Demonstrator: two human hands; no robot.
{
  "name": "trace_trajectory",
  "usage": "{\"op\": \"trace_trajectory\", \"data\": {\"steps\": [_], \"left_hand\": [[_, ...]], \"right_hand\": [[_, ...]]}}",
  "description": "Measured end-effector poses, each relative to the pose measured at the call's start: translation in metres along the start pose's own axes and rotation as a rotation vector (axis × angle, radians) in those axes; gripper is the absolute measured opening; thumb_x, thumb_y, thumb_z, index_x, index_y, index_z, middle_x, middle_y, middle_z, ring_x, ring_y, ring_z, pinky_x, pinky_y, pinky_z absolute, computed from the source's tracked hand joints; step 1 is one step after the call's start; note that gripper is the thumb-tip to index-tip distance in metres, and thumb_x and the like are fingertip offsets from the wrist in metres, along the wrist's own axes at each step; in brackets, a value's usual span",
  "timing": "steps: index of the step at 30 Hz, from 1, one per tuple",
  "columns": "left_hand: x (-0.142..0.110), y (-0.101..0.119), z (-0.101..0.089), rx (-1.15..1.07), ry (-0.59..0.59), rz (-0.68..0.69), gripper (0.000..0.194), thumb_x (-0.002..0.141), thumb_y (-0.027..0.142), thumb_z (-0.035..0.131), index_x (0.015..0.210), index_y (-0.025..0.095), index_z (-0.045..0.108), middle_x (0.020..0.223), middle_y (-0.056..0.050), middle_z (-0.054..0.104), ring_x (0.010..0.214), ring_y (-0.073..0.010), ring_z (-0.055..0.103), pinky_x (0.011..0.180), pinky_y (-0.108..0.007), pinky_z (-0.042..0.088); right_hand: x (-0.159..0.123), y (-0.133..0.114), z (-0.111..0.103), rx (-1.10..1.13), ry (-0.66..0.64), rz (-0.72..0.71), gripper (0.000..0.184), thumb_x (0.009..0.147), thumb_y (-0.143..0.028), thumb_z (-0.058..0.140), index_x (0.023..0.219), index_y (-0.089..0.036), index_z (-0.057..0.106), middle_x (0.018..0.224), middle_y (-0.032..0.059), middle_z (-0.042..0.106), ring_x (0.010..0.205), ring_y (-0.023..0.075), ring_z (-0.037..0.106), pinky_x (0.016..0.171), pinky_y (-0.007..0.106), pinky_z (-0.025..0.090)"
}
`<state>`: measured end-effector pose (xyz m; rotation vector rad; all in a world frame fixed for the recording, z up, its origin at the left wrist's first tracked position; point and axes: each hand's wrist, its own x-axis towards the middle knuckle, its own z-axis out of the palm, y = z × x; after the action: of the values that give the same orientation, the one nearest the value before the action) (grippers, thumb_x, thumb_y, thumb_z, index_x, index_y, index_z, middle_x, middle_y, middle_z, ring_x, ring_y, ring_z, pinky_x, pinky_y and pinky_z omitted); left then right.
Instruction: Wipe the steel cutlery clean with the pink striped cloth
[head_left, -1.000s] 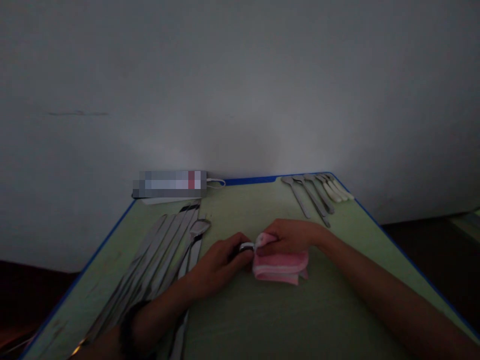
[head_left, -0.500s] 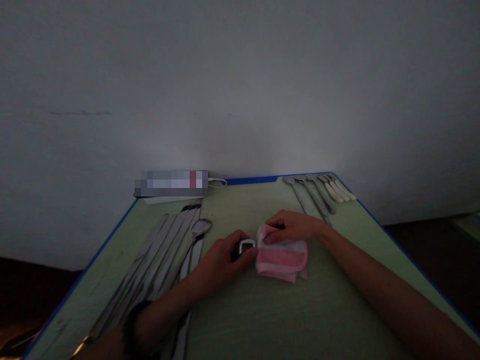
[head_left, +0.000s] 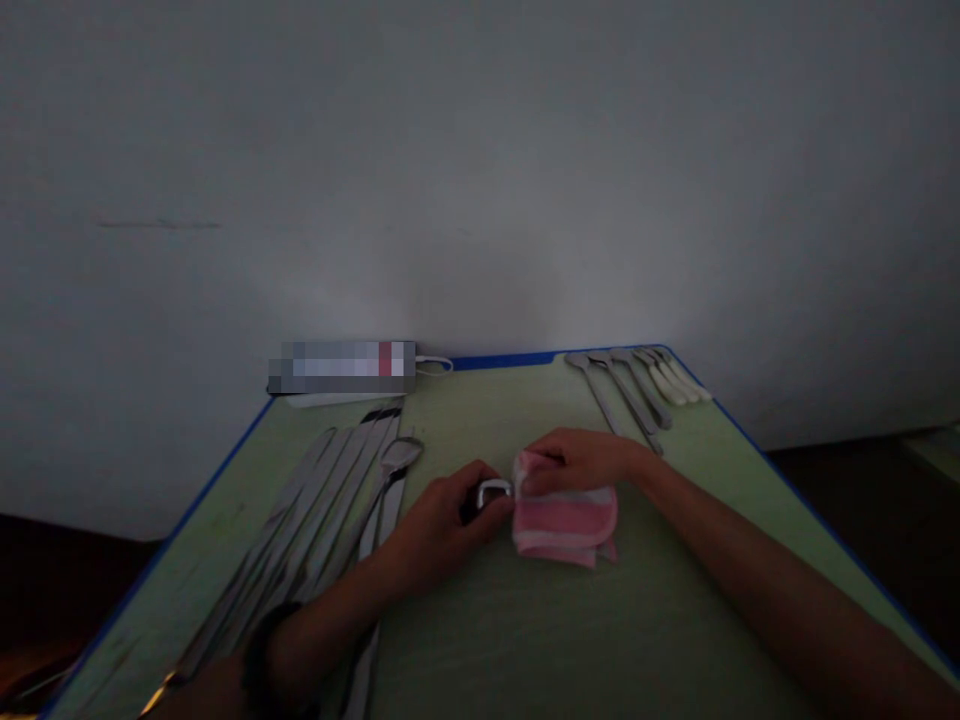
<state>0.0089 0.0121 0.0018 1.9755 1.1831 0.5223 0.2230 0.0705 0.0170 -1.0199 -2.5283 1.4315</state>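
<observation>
At mid-table my left hand (head_left: 461,505) is closed around a shiny metal utensil (head_left: 493,489). Its silvery end shows between thumb and fingers; the rest is hidden by the hand and the cloth, so its exact kind cannot be told. My right hand (head_left: 581,462) pinches a folded pink-and-white cloth (head_left: 566,522), thumb and fingers pressed into its upper left part. The cloth's left edge meets the utensil beside my left fingertips. A spoon (head_left: 399,455) lies just left of my left hand, over other long metal cutlery (head_left: 330,500) partly covered by my forearm.
The green table (head_left: 480,630) has a blue edge and stands against a grey wall. Several metal spoons (head_left: 634,385) and white-handled cutlery (head_left: 673,378) lie at the back right. A blurred-out box-like object (head_left: 341,368) with a white cord (head_left: 439,362) sits at the back left.
My right hand has shifted slightly left and down on the cloth, and the cloth has moved a little with it. My left hand stays almost still.
</observation>
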Motion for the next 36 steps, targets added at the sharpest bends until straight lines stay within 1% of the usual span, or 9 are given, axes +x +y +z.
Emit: {"op": "trace_trajectory", "data": {"steps": [4,11,14,18,24,26,28,31,36], "left_hand": [[0.000,0.001,-0.001,-0.015,-0.017,0.008,0.024,0.087,0.038,0.046,0.086,0.017,0.056,0.059,0.006,0.049,0.053,-0.0103,0.044,0.049,-0.020,0.028],[0.000,0.001,-0.002,-0.021,-0.038,0.012,0.024,0.087,0.038,0.046,0.086,0.017,0.056,0.060,0.005,0.049,0.054,-0.0104,0.044,0.049,-0.021,0.029],[-0.002,0.002,-0.002,-0.057,-0.032,0.017,0.024,0.087,0.039,0.046,0.086,0.018,0.057,0.063,0.005,0.051,0.056,-0.0106,0.045,0.050,-0.020,0.031],[-0.001,0.002,-0.001,-0.186,-0.008,-0.009,0.026,0.086,0.042,0.048,0.088,0.017,0.057,0.065,0.004,0.050,0.057,-0.0105,0.045,0.050,-0.019,0.033],[0.003,0.001,-0.002,-0.455,0.061,-0.103,0.027,0.083,0.043,0.052,0.085,0.016,0.055,0.053,0.008,0.041,0.044,-0.0066,0.036,0.040,-0.016,0.027],[0.002,0.000,-0.002,-0.581,0.109,-0.075,0.030,0.081,0.044,0.053,0.089,0.016,0.054,0.052,0.008,0.041,0.041,-0.0059,0.035,0.039,-0.016,0.027],[0.001,0.000,0.000,-0.675,0.147,-0.026,0.038,0.077,0.044,0.058,0.103,0.016,0.051,0.058,0.007,0.046,0.043,-0.0067,0.039,0.040,-0.017,0.032],[0.000,0.000,0.001,-0.652,0.188,-0.019,0.046,0.075,0.040,0.062,0.114,0.017,0.050,0.066,0.004,0.052,0.049,-0.0086,0.045,0.045,-0.020,0.038],[0.002,-0.001,0.001,-0.534,0.341,-0.092,0.031,0.080,0.043,0.056,0.091,0.015,0.063,0.055,0.005,0.045,0.050,-0.0091,0.042,0.044,-0.019,0.032]], "right_hand": [[-0.001,-0.008,0.003,-0.055,0.024,0.039,0.036,0.074,-0.051,0.057,0.075,-0.015,0.059,0.061,-0.0039,0.052,0.055,0.0071,0.041,0.049,0.019,0.031],[-0.001,-0.008,0.004,-0.028,-0.002,-0.005,0.030,0.077,-0.045,0.056,0.076,-0.015,0.059,0.063,-0.0040,0.053,0.057,0.0070,0.043,0.052,0.018,0.032],[-0.007,-0.003,-0.004,-0.020,-0.093,-0.004,0.030,0.078,-0.044,0.055,0.075,-0.015,0.058,0.062,-0.0045,0.051,0.056,0.0069,0.043,0.051,0.019,0.032],[-0.024,0.006,-0.026,0.015,-0.203,0.088,0.033,0.079,-0.046,0.054,0.076,-0.014,0.058,0.060,-0.0048,0.051,0.052,0.0064,0.041,0.048,0.019,0.031],[-0.042,0.014,-0.044,0.085,-0.125,0.125,0.036,0.076,-0.049,0.056,0.074,-0.013,0.058,0.061,-0.0039,0.050,0.053,0.0068,0.043,0.049,0.019,0.033],[-0.039,0.015,-0.040,0.138,-0.073,0.107,0.036,0.077,-0.049,0.056,0.075,-0.013,0.057,0.061,-0.0039,0.050,0.052,0.0069,0.043,0.049,0.020,0.034],[-0.031,0.015,-0.032,0.199,-0.010,0.079,0.037,0.077,-0.051,0.054,0.074,-0.013,0.056,0.060,-0.0043,0.049,0.051,0.0066,0.042,0.047,0.019,0.033],[-0.016,0.013,-0.014,0.304,0.031,0.049,0.040,0.077,-0.053,0.052,0.072,-0.014,0.052,0.056,-0.0061,0.045,0.046,0.0056,0.036,0.043,0.019,0.028],[0.002,0.013,0.008,0.340,0.052,0.020,0.043,0.077,-0.056,0.051,0.066,-0.015,0.047,0.055,-0.0069,0.038,0.047,0.0051,0.032,0.043,0.019,0.025]]}}
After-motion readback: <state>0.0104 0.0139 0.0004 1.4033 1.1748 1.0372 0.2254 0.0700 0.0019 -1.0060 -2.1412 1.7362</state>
